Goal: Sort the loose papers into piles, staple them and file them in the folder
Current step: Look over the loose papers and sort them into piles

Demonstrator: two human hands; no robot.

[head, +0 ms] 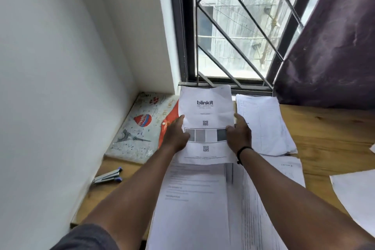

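Two hands hold one sheet (206, 111) up over the table (324, 128), close to the window (233, 26). The sheet says "blinkit" at the top and has two small square codes and a row of grey boxes. The left hand (176, 136) is at the sheet's left edge, with its thumb on the front and its fingers hidden behind the paper, so it grips the sheet. The right hand (240, 134) is at the right edge, and its fingers (230, 128) curl onto the front, so it grips the sheet too. A black band (242, 151) goes round the right wrist. Under the arms lie more papers (194, 199) in long piles, running down to the bottom edge. Just right of the held sheet is another pile (265, 124), lying flat near the window. One more white sheet (355, 195) lies far right. The folder (140, 126) lies flat in the corner by the white wall (60, 67), left of the held sheet. It has a red balloon and a tower drawn on it. A stapler (108, 175) with blue ends lies near the wall, in front of the folder. A dark curtain (334, 47) hangs at the right of the window.
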